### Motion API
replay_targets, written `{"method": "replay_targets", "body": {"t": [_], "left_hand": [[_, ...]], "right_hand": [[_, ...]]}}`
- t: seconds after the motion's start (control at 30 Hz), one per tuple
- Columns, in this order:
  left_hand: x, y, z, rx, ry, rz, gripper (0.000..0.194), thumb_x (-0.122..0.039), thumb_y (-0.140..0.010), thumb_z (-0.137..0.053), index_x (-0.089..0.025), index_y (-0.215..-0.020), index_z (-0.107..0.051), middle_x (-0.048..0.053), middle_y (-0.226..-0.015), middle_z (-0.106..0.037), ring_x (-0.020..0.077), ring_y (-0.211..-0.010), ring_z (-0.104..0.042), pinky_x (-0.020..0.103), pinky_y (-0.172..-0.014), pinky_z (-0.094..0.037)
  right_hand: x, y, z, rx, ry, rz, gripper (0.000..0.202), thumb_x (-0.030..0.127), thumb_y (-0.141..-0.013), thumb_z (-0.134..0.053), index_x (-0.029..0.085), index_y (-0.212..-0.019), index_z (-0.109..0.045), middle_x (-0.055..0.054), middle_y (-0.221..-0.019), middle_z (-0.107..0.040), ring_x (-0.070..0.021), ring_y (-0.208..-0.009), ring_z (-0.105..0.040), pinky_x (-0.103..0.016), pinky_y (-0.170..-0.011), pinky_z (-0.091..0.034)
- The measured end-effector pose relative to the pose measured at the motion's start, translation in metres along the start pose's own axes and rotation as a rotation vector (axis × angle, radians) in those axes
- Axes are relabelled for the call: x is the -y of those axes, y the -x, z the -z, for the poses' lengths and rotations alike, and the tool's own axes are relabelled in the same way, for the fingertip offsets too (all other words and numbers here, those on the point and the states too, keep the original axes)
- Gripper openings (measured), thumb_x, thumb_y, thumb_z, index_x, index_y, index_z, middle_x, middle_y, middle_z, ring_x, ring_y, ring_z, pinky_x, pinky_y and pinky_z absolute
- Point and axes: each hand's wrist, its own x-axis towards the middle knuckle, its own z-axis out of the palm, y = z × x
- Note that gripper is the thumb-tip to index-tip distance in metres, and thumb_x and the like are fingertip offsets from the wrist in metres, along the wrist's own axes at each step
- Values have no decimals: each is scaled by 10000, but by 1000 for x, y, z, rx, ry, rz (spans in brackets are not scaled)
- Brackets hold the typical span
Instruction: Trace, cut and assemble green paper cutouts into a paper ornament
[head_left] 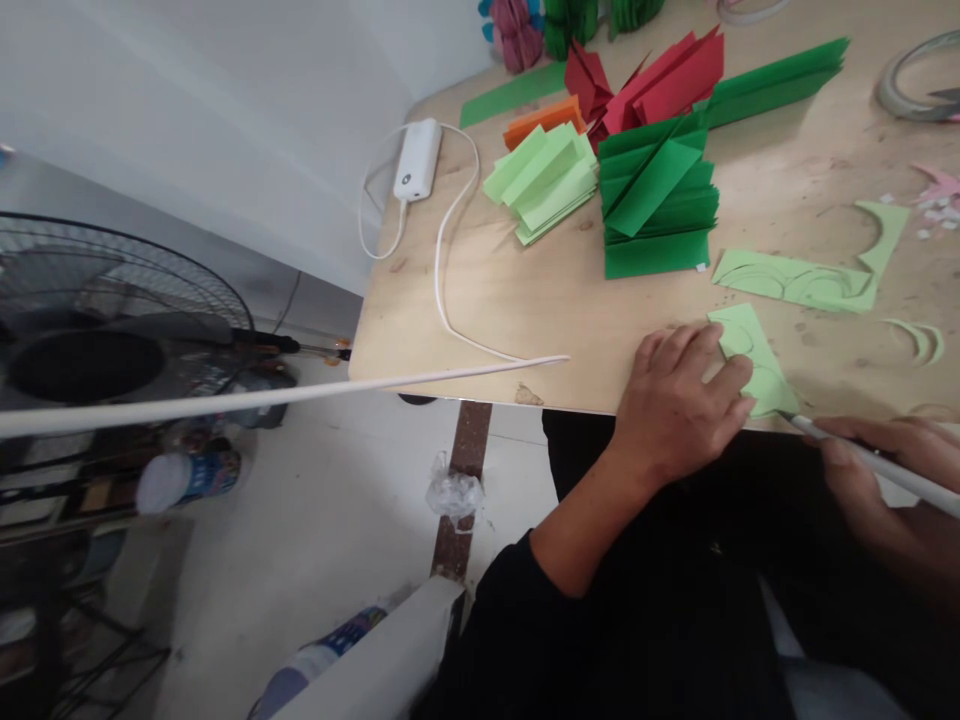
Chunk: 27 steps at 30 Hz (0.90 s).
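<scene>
A small light green paper piece (763, 362) with pencil-like curves drawn on it lies at the table's near edge. My left hand (679, 400) presses it down, fingers bent and close together over its left side. In my right hand (877, 470) is a pen (885, 465) with a pale barrel, its dark tip touching the paper's lower right corner. Part of the right hand is in shadow and blends with the dark clothing. Just beyond the piece lies a larger light green offcut (795, 282), also marked with curves and cut away on one side.
Folded dark green paper (656, 200), light green paper (547, 180) and red paper (667, 85) stand farther back. A white power bank (418, 158) with a cable (442, 290) sits at left. A tape roll (896, 85) is far right; a fan (97, 320) stands beside the table.
</scene>
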Motion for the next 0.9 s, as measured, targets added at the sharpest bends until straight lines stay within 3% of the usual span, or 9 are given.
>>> {"method": "replay_targets", "body": {"t": [0.4,0.67,0.9], "left_hand": [[0,0,-1,-14,5,-4,333,-372,-921,-404,-190,-1121,-600,113,-1334,-512,250,-1272,-412,431,-1075,-277],[0,0,0,-7,-2,-1,323,-369,-912,-425,-196,-1126,-595,112,-1337,-507,255,-1270,-409,440,-1063,-287],[0,0,0,14,-1,1,341,-379,-924,-391,-199,-1138,-588,107,-1353,-491,246,-1284,-399,429,-1079,-267]], "right_hand": [[0,-1,2,7,28,-93,120,283,-779,-603,260,-891,-637,21,-719,-642,-147,-630,-609,-271,-561,-430],[3,-1,1,-16,14,13,125,213,-761,-620,274,-870,-614,42,-725,-640,-134,-630,-613,-293,-526,-383],[8,-1,-1,-29,-41,21,164,190,-730,-645,266,-872,-613,43,-724,-653,-138,-646,-618,-275,-579,-430]]}}
